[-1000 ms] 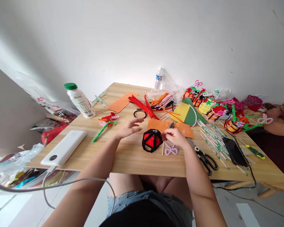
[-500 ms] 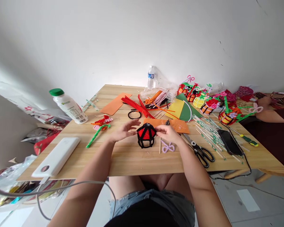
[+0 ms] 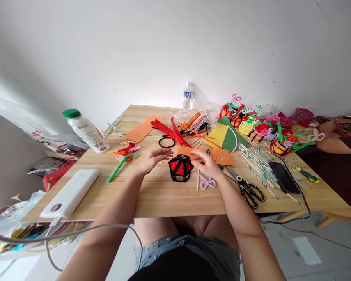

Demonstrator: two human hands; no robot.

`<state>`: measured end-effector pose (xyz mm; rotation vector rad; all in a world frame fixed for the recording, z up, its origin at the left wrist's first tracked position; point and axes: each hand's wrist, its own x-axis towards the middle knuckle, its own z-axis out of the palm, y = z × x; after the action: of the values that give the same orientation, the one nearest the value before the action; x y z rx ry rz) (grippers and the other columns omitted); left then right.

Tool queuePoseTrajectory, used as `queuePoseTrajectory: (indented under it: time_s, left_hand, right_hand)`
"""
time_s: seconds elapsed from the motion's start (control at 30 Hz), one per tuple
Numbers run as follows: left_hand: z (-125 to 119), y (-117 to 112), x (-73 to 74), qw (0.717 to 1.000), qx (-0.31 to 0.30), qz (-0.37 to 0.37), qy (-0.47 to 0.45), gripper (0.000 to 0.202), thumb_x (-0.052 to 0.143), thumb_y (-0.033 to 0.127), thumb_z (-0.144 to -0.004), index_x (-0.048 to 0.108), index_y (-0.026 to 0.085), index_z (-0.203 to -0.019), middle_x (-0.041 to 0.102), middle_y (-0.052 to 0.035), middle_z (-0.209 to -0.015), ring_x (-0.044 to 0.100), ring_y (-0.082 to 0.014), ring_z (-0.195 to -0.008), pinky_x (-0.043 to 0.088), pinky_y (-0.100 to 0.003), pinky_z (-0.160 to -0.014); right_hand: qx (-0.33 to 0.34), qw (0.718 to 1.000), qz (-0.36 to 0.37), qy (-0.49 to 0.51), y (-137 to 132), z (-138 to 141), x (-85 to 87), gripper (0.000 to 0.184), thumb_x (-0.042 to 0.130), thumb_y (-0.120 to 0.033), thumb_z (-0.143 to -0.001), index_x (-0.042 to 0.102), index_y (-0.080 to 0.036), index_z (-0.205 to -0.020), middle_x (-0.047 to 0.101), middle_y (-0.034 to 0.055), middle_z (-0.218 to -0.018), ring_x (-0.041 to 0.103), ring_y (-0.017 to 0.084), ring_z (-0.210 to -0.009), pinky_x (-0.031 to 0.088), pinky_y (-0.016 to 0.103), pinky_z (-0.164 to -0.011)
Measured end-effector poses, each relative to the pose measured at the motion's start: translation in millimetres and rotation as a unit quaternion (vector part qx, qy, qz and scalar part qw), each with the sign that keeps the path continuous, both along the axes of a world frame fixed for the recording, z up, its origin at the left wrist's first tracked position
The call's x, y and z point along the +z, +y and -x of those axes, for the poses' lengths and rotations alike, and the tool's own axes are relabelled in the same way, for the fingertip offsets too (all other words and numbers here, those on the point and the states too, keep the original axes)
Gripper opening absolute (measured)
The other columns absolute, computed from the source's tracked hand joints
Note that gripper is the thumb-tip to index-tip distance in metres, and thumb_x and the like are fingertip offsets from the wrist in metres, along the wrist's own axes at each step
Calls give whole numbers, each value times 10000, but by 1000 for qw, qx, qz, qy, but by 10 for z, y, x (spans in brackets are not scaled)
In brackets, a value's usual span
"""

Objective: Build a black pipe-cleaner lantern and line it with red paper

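A small lantern-shaped craft of red and black pipe cleaners stands on the wooden table between my hands. My left hand is just left of it, fingers apart, holding nothing. On the other side my right hand hovers by the lantern's upper right edge, its fingers spread and nothing visibly held. Below that hand lie a purple pipe-cleaner bow and a thin wooden stick. A black pipe-cleaner ring rests behind the lantern.
Scissors, a phone, a screwdriver and paper-wrapped sticks crowd the right. Finished lanterns line the back right, near another person's arm. A white bottle and power bank stand left; red pipe cleaners lie behind.
Both hands have drawn slightly away from the lantern, the left to the left. The lantern now shows more red around its lower part and sits a little differently.
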<state>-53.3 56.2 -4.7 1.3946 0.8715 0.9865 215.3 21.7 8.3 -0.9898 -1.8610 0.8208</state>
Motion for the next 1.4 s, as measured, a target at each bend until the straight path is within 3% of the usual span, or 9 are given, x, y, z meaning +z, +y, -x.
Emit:
queuePoseTrajectory:
  time_s: [0.2,0.37,0.5,0.73,0.87,0.97,1.13,1.27,1.4]
  left_hand:
    - [-84,6,-26,998,53,31,-17,453,747,486,-667,709,143,-960,726,-126,-1017,670,-265,-955,472,-442,-935]
    - [-159,60,-87,991,115,67,-31,517,760,575,-595,707,126,-844,735,-119,-844,683,-244,-820,500,-430,-871]
    - [-177,76,-92,987,135,74,-42,505,751,572,-592,697,122,-815,726,-108,-789,674,-223,-765,508,-396,-813]
    - [-222,66,-18,972,197,105,-74,400,736,475,-593,687,115,-762,698,-77,-696,634,-158,-619,489,-295,-647]
    - [-282,19,4,948,283,104,-100,302,672,437,-657,637,138,-643,624,-27,-562,575,-134,-506,447,-258,-526]
    - [-339,-89,14,945,309,47,-95,397,588,471,-754,550,169,-499,538,-7,-456,494,-111,-435,393,-242,-473]
    - [-471,-300,52,969,231,-30,-83,483,577,569,-787,597,164,-524,582,-35,-507,518,-129,-491,409,-256,-504]
    - [-569,-345,57,982,124,-22,-140,409,736,548,-664,631,153,-650,639,-24,-653,552,-123,-581,457,-268,-593]
    - [-590,-308,21,975,106,21,-193,378,819,451,-607,591,149,-617,605,12,-610,530,-92,-535,420,-251,-575]
  right_hand:
    - [29,994,-101,-11,-87,106,97,393,602,-384,-878,585,-272,-1254,553,84,-1345,477,236,-1284,354,444,-1113]
    - [13,990,-136,-35,-85,238,137,435,610,-391,-867,561,-271,-1282,552,90,-1342,471,253,-1281,349,457,-1110]
    - [-4,986,-157,-46,-71,355,182,309,625,-353,-856,644,-259,-1149,647,82,-1159,559,241,-1135,416,429,-1039]
    - [-95,994,-19,42,52,384,199,235,682,-363,-765,684,-227,-956,687,55,-993,631,208,-879,505,359,-806]
    - [-166,967,62,186,272,322,305,254,734,-385,-670,681,-211,-849,691,19,-852,627,177,-788,501,333,-768]
    - [-201,936,72,279,428,286,483,284,769,-384,-603,673,-210,-805,684,-1,-790,629,169,-776,501,316,-744]
    - [-243,903,66,348,554,309,693,313,773,-382,-579,666,-198,-808,677,-3,-760,629,164,-737,498,283,-644]
    - [-237,900,69,360,574,391,667,325,787,-381,-561,658,-192,-792,679,-1,-748,628,159,-717,501,270,-616]
    - [-221,907,84,350,571,459,610,340,793,-399,-553,653,-196,-787,672,-5,-744,627,159,-720,500,278,-629]
